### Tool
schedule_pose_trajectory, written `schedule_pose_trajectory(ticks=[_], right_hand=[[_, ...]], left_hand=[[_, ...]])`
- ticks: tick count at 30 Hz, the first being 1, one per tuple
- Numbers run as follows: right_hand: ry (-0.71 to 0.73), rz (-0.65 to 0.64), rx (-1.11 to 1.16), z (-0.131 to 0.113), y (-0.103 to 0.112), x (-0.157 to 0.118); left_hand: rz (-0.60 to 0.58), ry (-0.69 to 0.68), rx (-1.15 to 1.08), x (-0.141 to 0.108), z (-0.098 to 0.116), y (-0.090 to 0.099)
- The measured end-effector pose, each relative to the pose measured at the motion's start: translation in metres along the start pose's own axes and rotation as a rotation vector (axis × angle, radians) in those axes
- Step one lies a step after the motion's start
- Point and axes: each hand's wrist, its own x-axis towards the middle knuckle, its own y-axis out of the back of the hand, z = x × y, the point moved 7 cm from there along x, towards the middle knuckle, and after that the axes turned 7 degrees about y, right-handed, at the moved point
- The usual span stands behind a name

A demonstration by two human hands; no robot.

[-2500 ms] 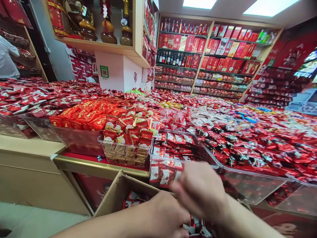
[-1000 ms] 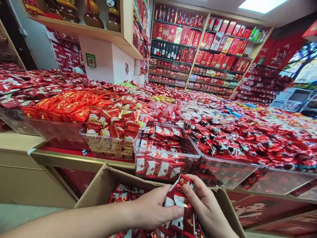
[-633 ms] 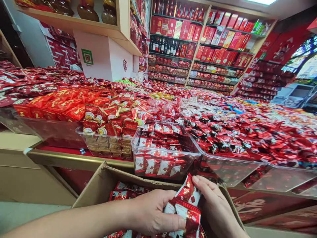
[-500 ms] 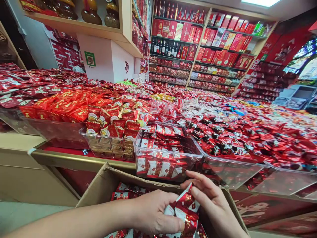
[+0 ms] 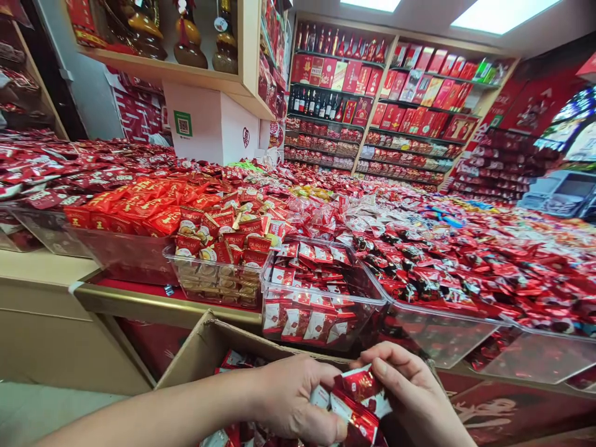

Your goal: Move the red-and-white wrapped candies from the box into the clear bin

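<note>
Both hands are over an open cardboard box (image 5: 200, 347) that holds red-and-white candy packets (image 5: 223, 436). My left hand (image 5: 298, 397) reaches in from the left, closed around several of these packets between thumb and fingers. At the upper corner of one red-and-white packet (image 5: 361, 383), my right hand (image 5: 410, 385) pinches with thumb and fingertips. Just behind the box stands a clear plastic bin (image 5: 321, 298), partly filled with matching packets standing in rows. The lower part of the box is hidden by my arms.
Left of that bin is a clear bin of durian candies (image 5: 214, 279), then a heap of orange-red packets (image 5: 130, 208). To the right, dark red sweets (image 5: 419, 273) fill wide clear bins. A gold-edged counter rail (image 5: 162, 310) runs in front. Shelves (image 5: 367, 112) of bottles and boxes line the back.
The view has shifted, so the counter sits lower and further right. My right fingers have closed in on the packet's corner. My left hand keeps its grip on the packets.
</note>
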Motion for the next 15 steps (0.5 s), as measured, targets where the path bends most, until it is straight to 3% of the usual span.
schedule_pose_trajectory(ticks=[6,11,15], right_hand=[[0.041,0.031,-0.039,-0.004,0.007,0.004],[0.128,0.134,-0.145,0.001,0.022,0.010],[0.160,0.200,-0.190,0.001,0.022,0.010]], left_hand=[[-0.003,-0.011,-0.092,0.005,-0.004,0.005],[0.044,0.049,0.143,0.002,-0.007,0.016],[0.038,0.050,0.355,-0.002,-0.005,0.014]])
